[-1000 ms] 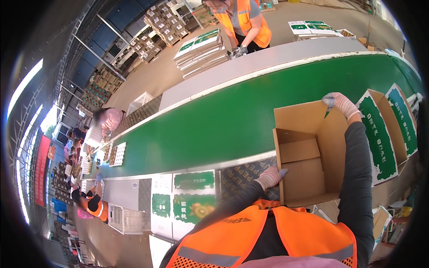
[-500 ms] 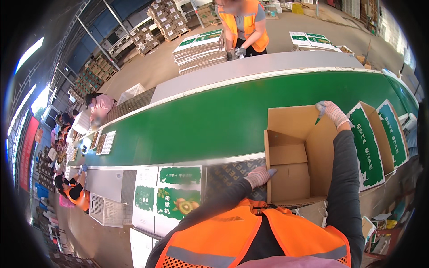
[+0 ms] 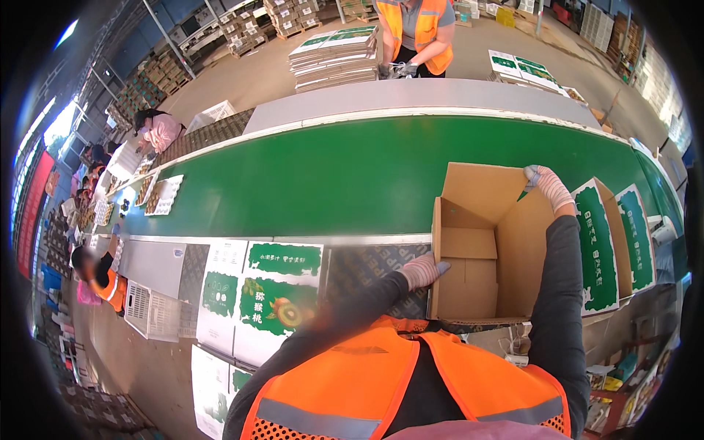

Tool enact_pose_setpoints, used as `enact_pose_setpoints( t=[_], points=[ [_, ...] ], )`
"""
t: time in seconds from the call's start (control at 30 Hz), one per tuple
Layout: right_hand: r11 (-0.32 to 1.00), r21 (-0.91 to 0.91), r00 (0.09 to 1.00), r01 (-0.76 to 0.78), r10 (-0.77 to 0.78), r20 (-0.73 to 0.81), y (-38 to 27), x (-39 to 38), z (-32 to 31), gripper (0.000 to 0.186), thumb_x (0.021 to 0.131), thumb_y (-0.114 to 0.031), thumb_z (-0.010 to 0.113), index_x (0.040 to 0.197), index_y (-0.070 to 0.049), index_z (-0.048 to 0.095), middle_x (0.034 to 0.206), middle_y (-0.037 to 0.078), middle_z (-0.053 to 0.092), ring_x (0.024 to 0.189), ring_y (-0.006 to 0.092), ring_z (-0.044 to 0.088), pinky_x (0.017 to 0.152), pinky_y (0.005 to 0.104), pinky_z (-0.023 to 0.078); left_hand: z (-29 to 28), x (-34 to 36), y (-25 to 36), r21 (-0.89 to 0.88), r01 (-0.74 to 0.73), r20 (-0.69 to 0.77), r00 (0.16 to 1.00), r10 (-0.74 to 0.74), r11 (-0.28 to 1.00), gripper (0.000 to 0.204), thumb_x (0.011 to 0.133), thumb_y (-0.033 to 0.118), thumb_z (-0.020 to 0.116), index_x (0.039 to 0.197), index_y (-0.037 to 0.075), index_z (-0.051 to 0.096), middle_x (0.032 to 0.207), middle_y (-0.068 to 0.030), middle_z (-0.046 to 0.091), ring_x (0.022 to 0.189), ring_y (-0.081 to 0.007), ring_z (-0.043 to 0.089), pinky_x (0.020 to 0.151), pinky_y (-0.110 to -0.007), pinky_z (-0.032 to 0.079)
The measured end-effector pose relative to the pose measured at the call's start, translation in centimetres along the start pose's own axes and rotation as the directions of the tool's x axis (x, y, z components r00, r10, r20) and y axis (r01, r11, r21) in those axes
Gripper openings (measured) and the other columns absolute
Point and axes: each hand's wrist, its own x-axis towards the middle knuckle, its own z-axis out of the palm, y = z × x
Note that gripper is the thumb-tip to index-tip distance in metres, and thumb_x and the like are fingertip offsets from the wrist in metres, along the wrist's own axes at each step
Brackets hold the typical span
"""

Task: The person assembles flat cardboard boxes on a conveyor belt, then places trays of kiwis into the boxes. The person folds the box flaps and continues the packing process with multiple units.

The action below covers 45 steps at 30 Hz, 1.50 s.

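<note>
An open brown cardboard box (image 3: 522, 257) stands tilted toward me at the near edge of the green belt, its bare inside showing. My left hand (image 3: 423, 270), in a pink striped glove with grey fingertips, is closed on the box's left wall, thumb over the edge. At the far right corner, my right hand (image 3: 548, 186), gloved alike, grips the top edge of a raised flap. Part of its fingers is hidden behind the cardboard. Just right of the box stand a green and white open carton (image 3: 597, 253) and another green and white carton (image 3: 636, 238).
The green conveyor belt (image 3: 315, 180) runs across in front of me. Flat printed cartons (image 3: 282, 297) lie at my left, beside a white crate (image 3: 150, 312). Across the belt, a co-worker (image 3: 416, 33) stands by stacked flat cartons (image 3: 334, 66). White trays (image 3: 166, 195) sit far left.
My view has shifted slightly, so the surroundings sit differently in it. Both hands keep hold of the box, whose far flap appears a little higher. The co-worker's hands have moved slightly.
</note>
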Motion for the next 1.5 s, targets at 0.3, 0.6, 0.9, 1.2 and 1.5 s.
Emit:
enact_pose_setpoints(
  t=[0.3, 0.6, 0.9, 1.2, 1.5],
  points=[
    [0.999, 0.017, 0.998, 0.047, -0.048, 0.034, -0.1, -0.1, -0.3, 0.03, 0.087, -0.027, 0.062, 0.1, 0.0, 0.061, 0.087, 0.005, 0.063, 0.069, 0.0182, 0.061, 0.068, 0.0316, 0.052, 1.5, 1.5, -2.5, -0.022, -0.118, -0.042, 0.992, 0.117, 0.993, 0.066, 0.085, 0.049, 0.047, 0.122, -0.005, 0.047, 0.12, -0.0264, 0.054, 0.115, -0.0371, 0.05, 0.097, -0.038, 0.039],
    [0.986, 0.161, 0.999, -0.051, 0.051, 0.001, -0.1, -1.0, -0.3, 0.024, 0.086, -0.025, 0.064, 0.097, -0.003, 0.061, 0.083, 0.003, 0.061, 0.074, 0.0172, 0.06, 0.072, 0.0333, 0.053, 3.1, 4.1, -4.6, 0.008, -0.192, -0.041, 0.98, 0.192, 0.981, 0.068, 0.085, 0.051, 0.05, 0.122, -0.006, 0.045, 0.117, -0.0238, 0.057, 0.11, -0.0341, 0.054, 0.093, -0.038, 0.043],
    [0.988, 0.144, 0.999, -0.047, 0.048, -0.002, 0.1, -0.8, -0.8, 0.024, 0.085, -0.026, 0.065, 0.096, -0.004, 0.062, 0.083, 0.002, 0.06, 0.073, 0.0139, 0.058, 0.071, 0.0302, 0.051, 1.0, 1.0, -2.0, -0.041, -0.089, -0.029, 0.996, 0.088, 0.995, 0.065, 0.084, 0.048, 0.051, 0.116, -0.008, 0.048, 0.107, -0.0261, 0.06, 0.098, -0.0348, 0.061, 0.082, -0.039, 0.048],
    [0.958, 0.265, 0.994, -0.105, 0.102, 0.026, 3.0, 0.4, -2.2, 0.033, 0.078, -0.036, 0.072, 0.095, -0.01, 0.06, 0.082, 0.0, 0.058, 0.074, 0.0133, 0.056, 0.074, 0.0306, 0.051, 1.7, 2.0, -2.0, -0.054, -0.079, -0.012, 0.997, 0.078, 0.995, 0.064, 0.083, 0.047, 0.054, 0.126, 0.001, 0.045, 0.116, -0.0226, 0.058, 0.109, -0.0341, 0.055, 0.093, -0.038, 0.042],
    [0.958, 0.267, 0.992, -0.104, 0.118, -0.037, 2.2, -0.1, -1.3, 0.028, 0.084, -0.03, 0.067, 0.099, -0.007, 0.061, 0.085, 0.0, 0.06, 0.078, 0.0139, 0.059, 0.074, 0.031, 0.051, 1.6, 1.6, -1.7, -0.037, -0.021, -0.026, 0.999, 0.02, 0.999, 0.068, 0.082, 0.049, 0.055, 0.124, -0.004, 0.045, 0.112, -0.0244, 0.059, 0.108, -0.0352, 0.055, 0.093, -0.038, 0.042]
  ],
)
